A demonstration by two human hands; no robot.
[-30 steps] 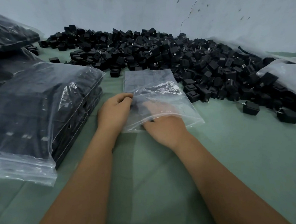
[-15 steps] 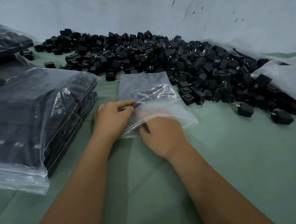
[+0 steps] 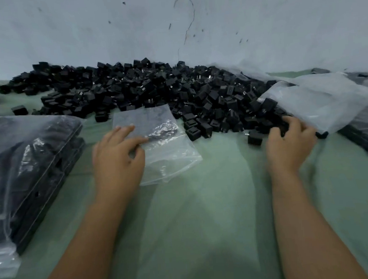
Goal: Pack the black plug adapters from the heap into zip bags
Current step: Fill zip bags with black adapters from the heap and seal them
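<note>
A big heap of black plug adapters (image 3: 153, 91) lies along the wall on the green cloth. An empty clear zip bag (image 3: 168, 149) lies flat in front of the heap. My left hand (image 3: 118, 159) holds the bag at its left edge, with fingers bent over the top sheet. My right hand (image 3: 290, 145) is at the heap's right end, blurred, with its fingers curled over several adapters there. One loose adapter (image 3: 254, 138) sits just left of that hand.
Filled zip bags of adapters (image 3: 28, 172) are stacked at the left. A large crumpled clear plastic sheet (image 3: 313, 99) covers the heap's right end, with another dark filled bag (image 3: 366, 139) beneath it. Green cloth (image 3: 205, 214) spreads between my forearms.
My right hand has left the zip bag and swung right to the heap's edge. My left hand stays on the bag. The camera has tilted up.
</note>
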